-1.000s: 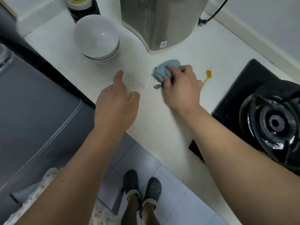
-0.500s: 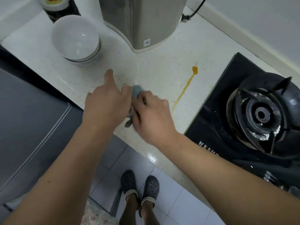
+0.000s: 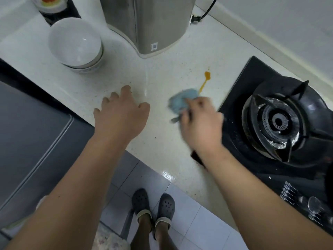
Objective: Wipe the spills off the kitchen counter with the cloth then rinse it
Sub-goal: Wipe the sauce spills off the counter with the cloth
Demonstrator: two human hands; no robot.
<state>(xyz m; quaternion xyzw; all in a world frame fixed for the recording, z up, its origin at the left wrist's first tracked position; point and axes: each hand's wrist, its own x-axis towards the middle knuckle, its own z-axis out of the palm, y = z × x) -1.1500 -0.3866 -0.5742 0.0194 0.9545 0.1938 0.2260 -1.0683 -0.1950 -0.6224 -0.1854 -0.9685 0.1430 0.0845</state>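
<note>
My right hand [image 3: 200, 121] grips a bunched blue cloth [image 3: 182, 100] and presses it on the white speckled counter [image 3: 162, 69]. The hand and cloth are motion-blurred. The cloth's far edge touches the lower end of an orange spill streak [image 3: 206, 78], which ends in a blob further back. My left hand [image 3: 120, 112] rests on the counter near its front edge, to the left of the cloth, fingers loosely bent and holding nothing.
Stacked white bowls [image 3: 76, 44] sit at the back left, a dark jar [image 3: 54, 6] behind them. A steel appliance [image 3: 147, 24] with a black cord stands at the back. A black gas hob [image 3: 277, 121] lies right of the cloth. Grey cabinet [image 3: 32, 134] lower left.
My right hand has swept the cloth rightward from beside my left hand to the lower end of the orange streak. The streak looks shorter. My left hand stayed near the front edge.
</note>
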